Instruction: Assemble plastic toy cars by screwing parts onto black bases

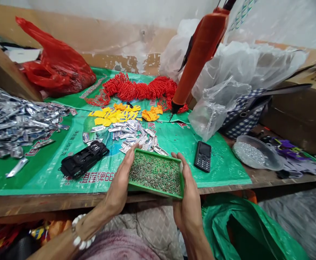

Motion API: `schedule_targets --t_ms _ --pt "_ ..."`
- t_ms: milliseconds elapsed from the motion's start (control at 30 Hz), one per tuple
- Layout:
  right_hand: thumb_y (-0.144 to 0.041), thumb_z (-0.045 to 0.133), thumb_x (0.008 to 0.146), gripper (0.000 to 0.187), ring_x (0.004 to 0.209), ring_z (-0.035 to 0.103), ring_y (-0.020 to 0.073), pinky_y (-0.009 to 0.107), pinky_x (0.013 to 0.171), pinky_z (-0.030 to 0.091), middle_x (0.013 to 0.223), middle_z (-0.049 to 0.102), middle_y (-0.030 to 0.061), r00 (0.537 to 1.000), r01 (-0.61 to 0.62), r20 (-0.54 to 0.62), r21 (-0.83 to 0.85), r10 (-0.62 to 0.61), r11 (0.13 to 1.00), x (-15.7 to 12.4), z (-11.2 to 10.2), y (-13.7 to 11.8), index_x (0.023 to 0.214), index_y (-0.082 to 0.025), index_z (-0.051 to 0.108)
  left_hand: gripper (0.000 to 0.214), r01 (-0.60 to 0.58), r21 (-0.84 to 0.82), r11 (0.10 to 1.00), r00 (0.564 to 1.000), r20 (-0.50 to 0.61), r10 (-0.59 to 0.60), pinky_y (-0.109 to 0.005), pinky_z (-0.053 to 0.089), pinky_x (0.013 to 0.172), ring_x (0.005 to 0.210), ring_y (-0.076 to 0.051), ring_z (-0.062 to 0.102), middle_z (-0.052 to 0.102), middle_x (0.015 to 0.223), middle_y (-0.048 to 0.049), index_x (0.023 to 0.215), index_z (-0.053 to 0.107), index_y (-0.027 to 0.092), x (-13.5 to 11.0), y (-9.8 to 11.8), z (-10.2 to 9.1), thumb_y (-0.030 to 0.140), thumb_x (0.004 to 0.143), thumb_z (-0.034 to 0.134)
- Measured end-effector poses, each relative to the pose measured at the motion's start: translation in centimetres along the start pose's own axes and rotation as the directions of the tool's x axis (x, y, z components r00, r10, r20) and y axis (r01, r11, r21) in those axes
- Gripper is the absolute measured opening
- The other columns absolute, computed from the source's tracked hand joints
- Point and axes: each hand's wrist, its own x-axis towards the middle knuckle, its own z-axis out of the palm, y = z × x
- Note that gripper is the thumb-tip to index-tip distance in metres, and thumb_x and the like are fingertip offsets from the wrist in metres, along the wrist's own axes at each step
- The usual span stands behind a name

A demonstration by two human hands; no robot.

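Note:
I hold a small green tray (140,187) filled with many tiny metal screws over the front edge of the table. My left hand (120,184) grips its left side, fingers closed along the rim. My right hand (186,196) grips its right side in the same way. Just beyond the tray lie several silver metal strips (132,135) and yellow plastic pieces (114,115) on a green printed sheet (223,166). An orange powered screwdriver (198,54) hangs tip down above the sheet, to the right of the yellow pieces.
A black plastic part (83,159) lies left of the tray, a black mobile phone (203,156) right of it. A heap of silver strips (14,119) fills the left. Red knotted ornaments (136,88), a red bag (57,65), clear bags (228,72) and a clear bowl of screws (255,153) stand around.

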Motion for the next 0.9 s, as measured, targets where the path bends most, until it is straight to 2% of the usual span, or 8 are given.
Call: schedule_targets --t_ms 133,267,567,900 --pt "-0.065 0.053 0.088 0.056 0.143 0.042 0.0232 0.047 0.119 0.034 0.143 0.06 -0.0001 1.0 0.014 0.001 -0.013 -0.014 1.0 0.1 -0.4 0.4 0.132 -0.031 0.063 0.065 0.039 -0.02 0.999 0.999 -0.003 -0.039 -0.049 0.017 0.127 0.152 -0.026 0.026 0.042 0.158 -0.0017 0.142 0.054 0.027 -0.2 -0.2 -0.1 0.069 0.093 0.045" --pt "-0.065 0.051 0.089 0.055 0.141 0.045 0.0231 0.046 0.116 0.038 0.142 0.06 -0.0006 0.999 0.022 0.032 -0.024 -0.021 0.999 0.1 -0.6 0.5 0.132 -0.032 0.062 0.066 0.055 -0.01 0.998 0.998 -0.005 -0.055 -0.049 0.015 0.127 0.153 -0.025 0.024 0.04 0.159 0.0001 0.142 0.053 0.027 -0.2 0.1 0.0 0.069 0.092 0.047" --pt "-0.063 0.052 0.089 0.054 0.143 0.042 0.023 0.046 0.119 0.034 0.144 0.058 -0.0006 1.0 -0.011 -0.015 -0.013 0.011 1.0 -0.5 -0.9 0.4 0.132 -0.032 0.062 0.067 0.083 -0.052 0.995 0.997 0.004 -0.083 -0.047 0.016 0.128 0.151 -0.025 0.027 0.042 0.158 -0.0005 0.14 0.053 0.025 -0.5 0.2 0.3 0.068 0.09 0.049" --pt "-0.063 0.051 0.09 0.054 0.145 0.04 0.024 0.049 0.123 0.024 0.147 0.055 0.0001 0.996 0.082 -0.02 -0.047 -0.083 0.996 -1.3 -1.3 -0.1 0.135 -0.034 0.059 0.064 -0.076 0.016 0.997 0.994 0.078 0.074 -0.045 0.015 0.128 0.151 -0.026 0.028 0.045 0.156 0.0005 0.143 0.051 0.028 -0.9 -0.3 0.2 0.068 0.095 0.045"
